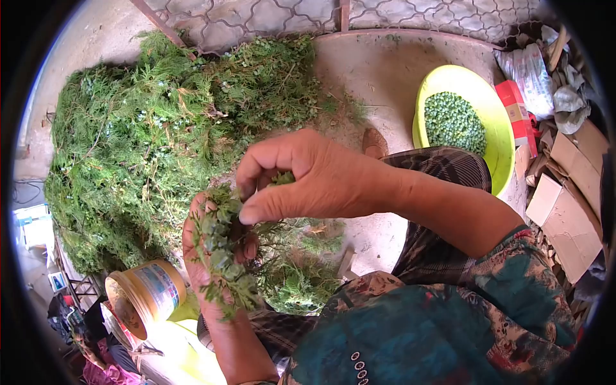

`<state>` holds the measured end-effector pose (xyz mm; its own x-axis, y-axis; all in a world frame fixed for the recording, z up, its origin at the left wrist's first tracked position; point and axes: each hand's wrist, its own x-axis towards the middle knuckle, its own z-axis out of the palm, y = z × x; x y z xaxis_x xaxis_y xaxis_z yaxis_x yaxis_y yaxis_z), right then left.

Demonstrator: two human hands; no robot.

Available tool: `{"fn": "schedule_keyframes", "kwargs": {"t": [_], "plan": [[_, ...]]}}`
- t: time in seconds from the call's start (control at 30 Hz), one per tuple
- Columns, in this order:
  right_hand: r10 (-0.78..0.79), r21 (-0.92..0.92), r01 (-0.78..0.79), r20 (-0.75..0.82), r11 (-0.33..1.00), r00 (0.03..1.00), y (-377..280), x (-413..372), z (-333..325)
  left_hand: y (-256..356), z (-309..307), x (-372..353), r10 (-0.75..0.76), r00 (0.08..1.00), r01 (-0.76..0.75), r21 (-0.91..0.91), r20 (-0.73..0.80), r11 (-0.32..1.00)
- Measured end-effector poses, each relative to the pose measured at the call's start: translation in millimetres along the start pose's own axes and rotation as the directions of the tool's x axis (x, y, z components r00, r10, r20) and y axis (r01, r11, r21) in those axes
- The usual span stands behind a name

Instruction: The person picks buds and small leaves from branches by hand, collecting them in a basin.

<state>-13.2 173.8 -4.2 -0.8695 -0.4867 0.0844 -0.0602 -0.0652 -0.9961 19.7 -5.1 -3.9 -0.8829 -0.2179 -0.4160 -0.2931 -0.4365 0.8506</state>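
Note:
My left hand (199, 247) is closed around a leafy green sprig (224, 256) that bears pale green cones. Over the top of that sprig is my right hand (289, 176), its fingers bent and its thumb near the leaves. Whatever lies between the right fingers is too hidden to make out. Behind both hands, a large heap of cut green branches (128, 147) covers the floor on the left. At the upper right, a yellow-green basin (504, 147) holds many small green cones (454, 122).
A tipped tan bucket (144, 292) lies at the lower left. Flattened cardboard (568, 218), a red box (515, 115) and plastic bags (526, 77) line the right side. A metal lattice (276, 22) runs along the top. My knees flank the work area.

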Motion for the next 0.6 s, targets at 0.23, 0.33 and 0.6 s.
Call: {"fn": "schedule_keyframes", "kwargs": {"t": [0.23,0.33,0.6], "plan": [[-0.125,-0.171,0.116,-0.046,0.978,0.991,11.1,0.3,4.6,-2.6,-0.4,1.8,0.009,0.98,-0.009,-0.001,0.2,1.0],[0.256,0.465,-0.306,0.168,0.831,0.952,-10.3,-7.5,2.7,2.2,0.2,-2.5,-0.055,0.996,0.048,0.101,0.07,0.994],[0.193,0.749,-0.261,0.179,0.609,0.965,-1.6,-7.4,2.0,2.6,-12.1,6.2,-0.099,0.934,0.168,-0.178,0.344,0.97]]}}
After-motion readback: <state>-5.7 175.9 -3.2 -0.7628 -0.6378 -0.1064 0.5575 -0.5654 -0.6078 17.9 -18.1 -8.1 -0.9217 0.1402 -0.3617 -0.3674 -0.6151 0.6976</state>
